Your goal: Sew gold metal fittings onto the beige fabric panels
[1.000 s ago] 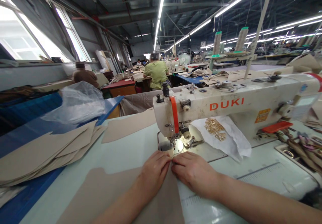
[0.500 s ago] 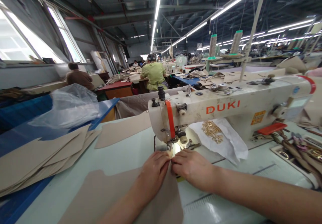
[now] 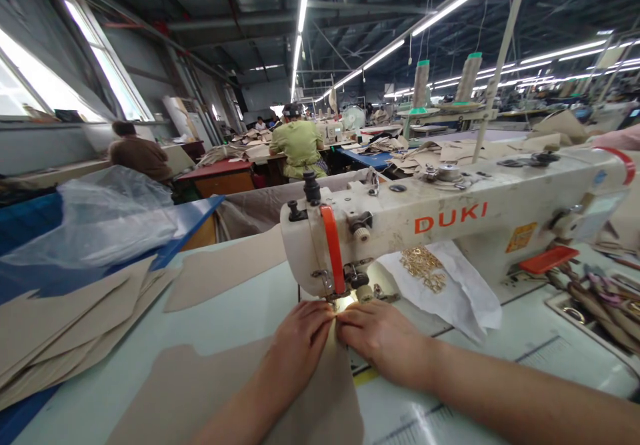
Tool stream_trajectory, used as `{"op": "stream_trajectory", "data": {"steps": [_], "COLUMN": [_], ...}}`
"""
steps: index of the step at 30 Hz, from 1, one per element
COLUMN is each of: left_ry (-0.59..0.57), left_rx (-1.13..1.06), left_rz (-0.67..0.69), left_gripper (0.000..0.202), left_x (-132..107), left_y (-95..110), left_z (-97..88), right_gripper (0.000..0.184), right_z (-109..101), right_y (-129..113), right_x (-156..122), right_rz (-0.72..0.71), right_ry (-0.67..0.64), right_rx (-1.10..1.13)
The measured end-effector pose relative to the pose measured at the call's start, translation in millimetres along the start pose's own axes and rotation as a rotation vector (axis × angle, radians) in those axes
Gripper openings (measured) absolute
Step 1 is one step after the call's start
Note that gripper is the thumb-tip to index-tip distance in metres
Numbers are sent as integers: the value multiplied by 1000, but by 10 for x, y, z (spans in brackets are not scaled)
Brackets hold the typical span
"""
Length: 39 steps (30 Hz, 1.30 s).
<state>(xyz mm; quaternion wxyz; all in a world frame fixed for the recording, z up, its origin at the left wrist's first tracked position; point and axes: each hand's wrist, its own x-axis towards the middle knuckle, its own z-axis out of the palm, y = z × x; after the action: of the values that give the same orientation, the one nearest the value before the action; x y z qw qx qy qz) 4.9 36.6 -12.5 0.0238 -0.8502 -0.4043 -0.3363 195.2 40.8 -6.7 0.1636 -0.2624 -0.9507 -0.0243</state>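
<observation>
A white DUKI sewing machine (image 3: 450,225) stands on the pale table (image 3: 240,305). A beige fabric piece (image 3: 200,391) lies in front of it, its far end under the needle head. My left hand (image 3: 300,345) presses on the fabric just left of the needle, fingers curled down. Touching it on the right, my right hand (image 3: 383,338) pinches the same fabric edge at the presser foot. The fingertips of both hands meet in the lamp's glow.
A stack of beige cut pieces (image 3: 65,325) and a clear plastic bag (image 3: 95,218) lie at the left. White paper with small gold metal parts (image 3: 425,265) sits under the machine arm. A tray of straps (image 3: 600,298) is at the right. Other people sit at benches behind.
Both hands with the fabric have edged closer to the needle. The view has shifted slightly, so the machine head sits lower and more to the left.
</observation>
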Motion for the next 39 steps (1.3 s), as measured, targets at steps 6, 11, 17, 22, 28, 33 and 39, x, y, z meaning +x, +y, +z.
{"op": "stream_trajectory", "data": {"steps": [6,11,17,22,28,33,39], "left_ry": [-14,4,-20,-22,-66,-147,-242], "left_rx": [-11,5,-11,10,67,143,214], "left_rz": [-31,-15,-47,-48,14,50,-35], "left_gripper": [20,21,20,20,24,27,31], "left_x": [18,25,40,37,17,-88,-187], "left_y": [-46,-66,-45,-35,22,88,72], "left_z": [4,5,-3,-8,-48,-109,-102], "right_gripper": [4,6,8,6,9,13,14], "right_z": [5,40,10,-1,24,22,-46], "right_y": [29,25,11,2,-10,-24,-70], "right_x": [27,23,15,28,17,-34,-76], "right_rz": [2,9,17,24,13,-19,-50], "right_ry": [12,17,-11,-14,2,66,43], "right_rx": [-26,-40,-11,17,15,11,25]}}
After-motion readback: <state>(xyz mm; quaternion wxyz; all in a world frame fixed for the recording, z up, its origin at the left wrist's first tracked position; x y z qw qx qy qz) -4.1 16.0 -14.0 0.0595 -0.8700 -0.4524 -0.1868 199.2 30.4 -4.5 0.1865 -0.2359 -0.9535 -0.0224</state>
